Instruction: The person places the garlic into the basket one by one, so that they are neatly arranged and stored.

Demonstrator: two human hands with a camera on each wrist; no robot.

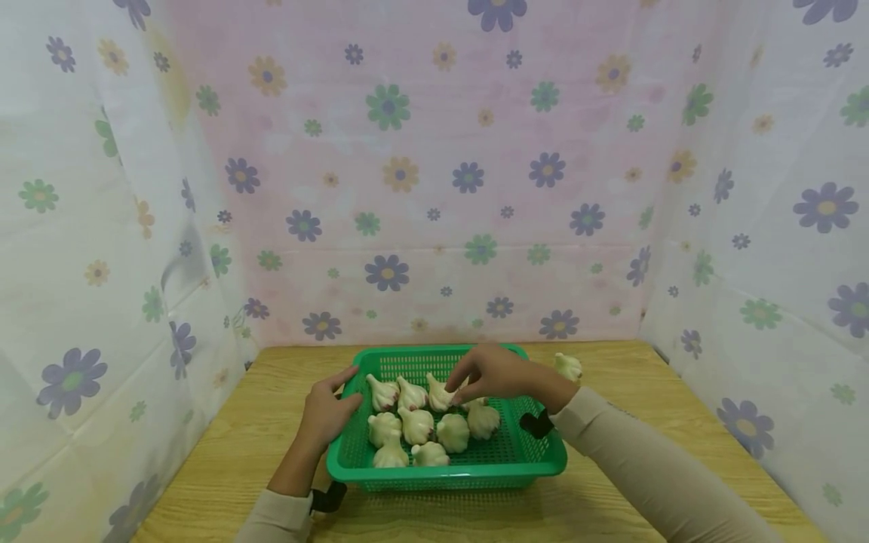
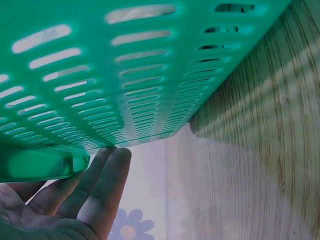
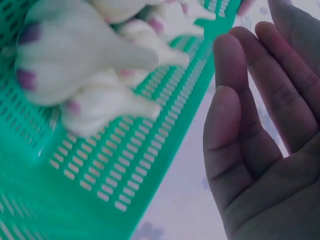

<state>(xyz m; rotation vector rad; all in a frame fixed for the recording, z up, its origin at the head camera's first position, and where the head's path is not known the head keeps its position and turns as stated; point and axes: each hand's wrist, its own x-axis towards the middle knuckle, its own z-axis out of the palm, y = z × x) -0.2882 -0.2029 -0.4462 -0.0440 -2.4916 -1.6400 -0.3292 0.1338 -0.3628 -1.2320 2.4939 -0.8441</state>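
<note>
A green plastic basket (image 1: 448, 473) with slotted walls stands on the table, holding several white garlic bulbs (image 1: 416, 426) with purplish marks, mostly in its left and middle part. My left hand (image 1: 326, 411) grips the basket's left rim, thumb over the edge; in the left wrist view its fingers (image 2: 107, 185) lie against the outer wall. Over the back row of bulbs hovers my right hand (image 1: 492, 371), fingertips close above a garlic bulb (image 1: 437, 394). The right wrist view shows that hand's fingers (image 3: 230, 125) loosely bent with nothing between them, beside the bulbs (image 3: 75, 55).
One more garlic bulb (image 1: 568, 366) lies on the wooden table (image 1: 645, 407) outside the basket, behind the right wrist. Flower-patterned cloth (image 1: 434, 302) encloses the table at the back and both sides.
</note>
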